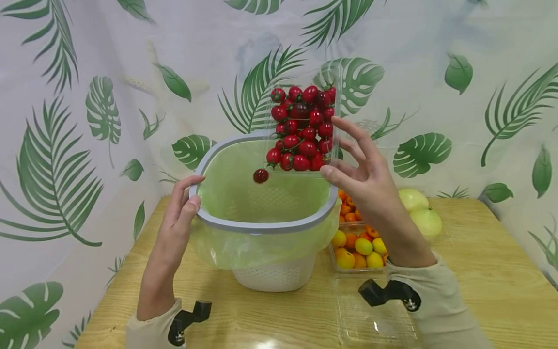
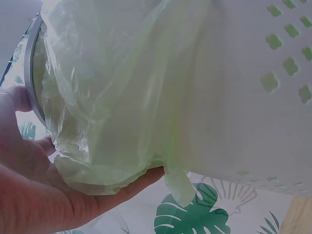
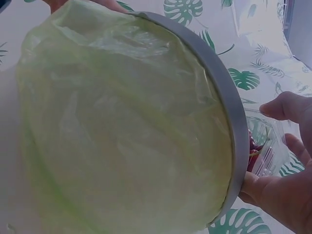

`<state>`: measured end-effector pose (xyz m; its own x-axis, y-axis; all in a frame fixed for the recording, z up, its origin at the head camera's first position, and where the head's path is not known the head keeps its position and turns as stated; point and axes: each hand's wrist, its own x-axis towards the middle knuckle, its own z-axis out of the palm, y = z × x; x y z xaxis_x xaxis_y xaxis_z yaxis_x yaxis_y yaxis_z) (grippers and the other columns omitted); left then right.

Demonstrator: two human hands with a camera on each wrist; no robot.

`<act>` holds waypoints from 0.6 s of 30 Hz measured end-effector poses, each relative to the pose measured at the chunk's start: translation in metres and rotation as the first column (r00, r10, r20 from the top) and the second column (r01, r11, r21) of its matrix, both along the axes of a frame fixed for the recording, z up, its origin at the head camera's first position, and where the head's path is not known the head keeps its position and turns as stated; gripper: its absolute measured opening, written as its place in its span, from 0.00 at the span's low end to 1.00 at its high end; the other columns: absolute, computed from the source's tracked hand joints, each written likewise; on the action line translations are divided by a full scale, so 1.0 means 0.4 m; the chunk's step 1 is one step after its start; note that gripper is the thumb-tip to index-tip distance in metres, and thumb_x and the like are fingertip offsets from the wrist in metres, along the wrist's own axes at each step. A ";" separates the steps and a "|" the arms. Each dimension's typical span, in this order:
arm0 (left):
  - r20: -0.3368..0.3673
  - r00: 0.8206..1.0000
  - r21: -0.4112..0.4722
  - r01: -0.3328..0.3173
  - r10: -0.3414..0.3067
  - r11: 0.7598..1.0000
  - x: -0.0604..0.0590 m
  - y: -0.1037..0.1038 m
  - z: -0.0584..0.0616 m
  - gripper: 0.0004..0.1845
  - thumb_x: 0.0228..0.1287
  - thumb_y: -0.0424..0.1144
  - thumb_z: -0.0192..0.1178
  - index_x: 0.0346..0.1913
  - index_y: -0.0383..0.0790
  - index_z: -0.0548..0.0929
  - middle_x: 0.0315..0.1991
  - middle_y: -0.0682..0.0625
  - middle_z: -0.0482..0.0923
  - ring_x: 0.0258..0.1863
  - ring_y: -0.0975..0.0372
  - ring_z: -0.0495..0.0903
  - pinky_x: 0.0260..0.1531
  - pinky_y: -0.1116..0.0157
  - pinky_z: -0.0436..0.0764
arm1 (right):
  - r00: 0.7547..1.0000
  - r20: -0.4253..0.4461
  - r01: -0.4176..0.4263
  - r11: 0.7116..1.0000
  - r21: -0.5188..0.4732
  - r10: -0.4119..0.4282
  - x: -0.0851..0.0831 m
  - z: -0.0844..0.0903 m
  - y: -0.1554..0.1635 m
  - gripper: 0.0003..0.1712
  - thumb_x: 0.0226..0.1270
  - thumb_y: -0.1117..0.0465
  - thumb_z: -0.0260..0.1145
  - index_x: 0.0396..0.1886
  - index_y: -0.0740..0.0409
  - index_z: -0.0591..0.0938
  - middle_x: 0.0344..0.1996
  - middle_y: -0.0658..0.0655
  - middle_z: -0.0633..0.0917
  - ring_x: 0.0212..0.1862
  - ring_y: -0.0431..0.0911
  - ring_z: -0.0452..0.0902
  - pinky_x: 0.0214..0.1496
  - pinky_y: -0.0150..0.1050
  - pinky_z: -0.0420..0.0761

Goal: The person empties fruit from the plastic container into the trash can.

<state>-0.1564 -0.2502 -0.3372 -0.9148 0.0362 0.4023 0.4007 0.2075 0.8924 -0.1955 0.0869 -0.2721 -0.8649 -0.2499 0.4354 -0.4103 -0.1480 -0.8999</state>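
At the centre of the wooden table [image 1: 479, 271] stands a white perforated basket [image 1: 274, 276], tilted toward the person and lined with a pale green plastic bag [image 1: 244, 194] that a grey rim ring [image 1: 261, 227] clamps over its mouth. The left hand [image 1: 180, 208] grips that ring at its 9 o'clock edge, thumb over the top and fingers curled beneath against the loose bag, as the left wrist view shows. The right hand [image 1: 366, 179] holds a clear plastic punnet [image 1: 302, 121] of red cherry tomatoes [image 1: 302, 131] tipped steeply above the ring's 2 o'clock edge; the thumb presses the punnet's lower near corner while the other fingers lie spread and fairly straight along its side. The punnet's open lower edge hangs just inside the ring. One loose tomato [image 1: 260, 175] is in the air inside the basket mouth, below the punnet at about 7 o'clock from it, with open bag all round.

Just beside the basket at 3 o'clock sits a clear tray of orange and yellow fruit [image 1: 359, 247], partly hidden by the right wrist. Two pale green round fruits [image 1: 420, 211] lie beyond it. An empty clear lid [image 1: 375, 320] lies flat at 5 o'clock near the table's front edge. A leaf-print curtain [image 1: 87, 121] hangs close behind the table's far and left edges.
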 end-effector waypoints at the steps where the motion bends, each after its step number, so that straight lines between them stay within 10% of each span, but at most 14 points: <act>1: 0.002 1.000 0.001 0.000 0.000 1.000 0.000 0.000 0.001 0.21 0.80 0.41 0.42 0.71 0.42 0.67 0.76 0.49 0.58 0.72 0.51 0.60 0.68 0.41 0.55 | 1.000 -0.007 0.007 1.000 0.005 -0.007 0.001 -0.001 -0.001 0.41 0.70 0.72 0.65 0.77 0.40 0.67 0.78 0.48 0.55 0.62 0.60 0.71 0.54 0.37 0.80; 18: 0.001 1.000 -0.006 -0.004 0.004 1.000 -0.002 0.000 0.000 0.21 0.81 0.42 0.42 0.71 0.44 0.67 0.75 0.48 0.58 0.70 0.50 0.61 0.67 0.40 0.54 | 0.995 -0.101 0.023 1.000 0.013 -0.021 0.003 -0.012 -0.016 0.42 0.68 0.74 0.66 0.78 0.42 0.68 0.77 0.50 0.59 0.63 0.64 0.73 0.54 0.39 0.82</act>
